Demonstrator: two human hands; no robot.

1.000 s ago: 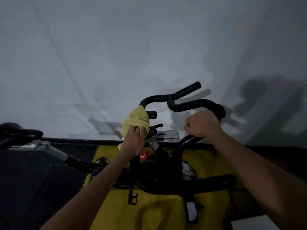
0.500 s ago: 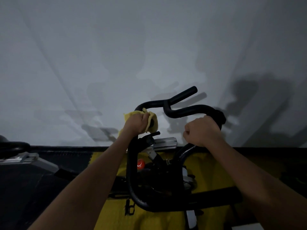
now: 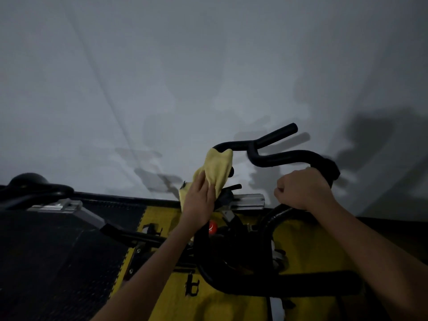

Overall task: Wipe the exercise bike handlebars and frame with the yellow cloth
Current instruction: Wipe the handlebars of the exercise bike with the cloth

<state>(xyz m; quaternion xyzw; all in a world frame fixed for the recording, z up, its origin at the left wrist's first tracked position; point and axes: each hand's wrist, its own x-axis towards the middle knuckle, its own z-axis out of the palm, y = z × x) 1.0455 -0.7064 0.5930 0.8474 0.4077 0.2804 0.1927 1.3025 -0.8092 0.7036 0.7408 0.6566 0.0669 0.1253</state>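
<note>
The black handlebars [image 3: 278,156] of the exercise bike loop up in front of the grey wall, above the dark frame [image 3: 243,281]. The yellow cloth [image 3: 217,169] is draped over the left handlebar tube. My left hand [image 3: 200,201] holds the cloth against that tube, fingers wrapped over its lower part. The bar under the cloth is hidden. My right hand [image 3: 301,188] grips the right handlebar loop in a fist.
A red knob [image 3: 212,227] shows on the frame below my left hand. A silver slider rail [image 3: 249,200] sits between the bars. Another bike's saddle [image 3: 30,184] and rail are at the left. The floor has a black mat [image 3: 46,262] and a yellow mat [image 3: 308,242].
My left hand slid the cloth up the left bar, then back down; the cloth now trails above my fingers. My right hand stayed on the right bar.
</note>
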